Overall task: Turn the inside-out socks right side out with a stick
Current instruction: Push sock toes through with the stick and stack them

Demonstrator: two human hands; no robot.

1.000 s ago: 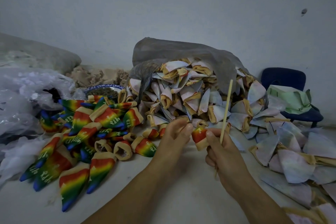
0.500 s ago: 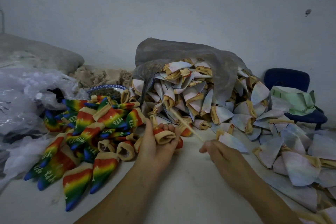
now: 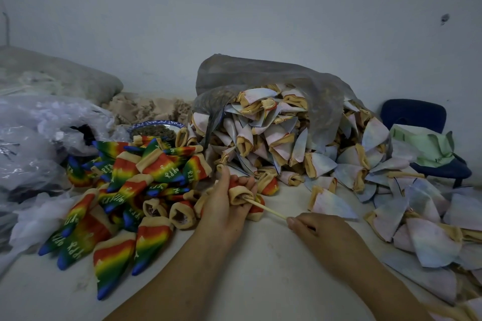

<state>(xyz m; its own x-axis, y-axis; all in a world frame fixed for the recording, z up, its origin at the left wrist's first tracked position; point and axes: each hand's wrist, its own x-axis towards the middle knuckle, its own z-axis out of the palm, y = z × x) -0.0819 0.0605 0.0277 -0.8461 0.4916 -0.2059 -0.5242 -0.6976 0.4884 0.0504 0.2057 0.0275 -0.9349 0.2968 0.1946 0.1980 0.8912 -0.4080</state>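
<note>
My left hand (image 3: 224, 210) grips a small sock (image 3: 241, 194) with a tan cuff and red body, its opening facing right. A thin wooden stick (image 3: 266, 208) runs from that cuff down-right into my right hand (image 3: 317, 228), which pinches its near end. The stick's far tip is hidden inside the sock. A heap of pale inside-out socks (image 3: 281, 143) spills from a grey bag (image 3: 263, 81) behind my hands. Rainbow socks turned right side out (image 3: 125, 190) lie piled at the left.
More pale socks (image 3: 422, 221) are scattered along the right of the white table (image 3: 234, 276). Clear plastic bags (image 3: 34, 143) sit at the far left. A patterned bowl (image 3: 156, 129) stands behind the rainbow pile. A blue chair (image 3: 427, 143) holds green cloth at the right.
The stick swung from upright to pointing left into the sock's cuff. My left hand carried the sock leftward toward the rainbow pile, and my right hand dropped lower.
</note>
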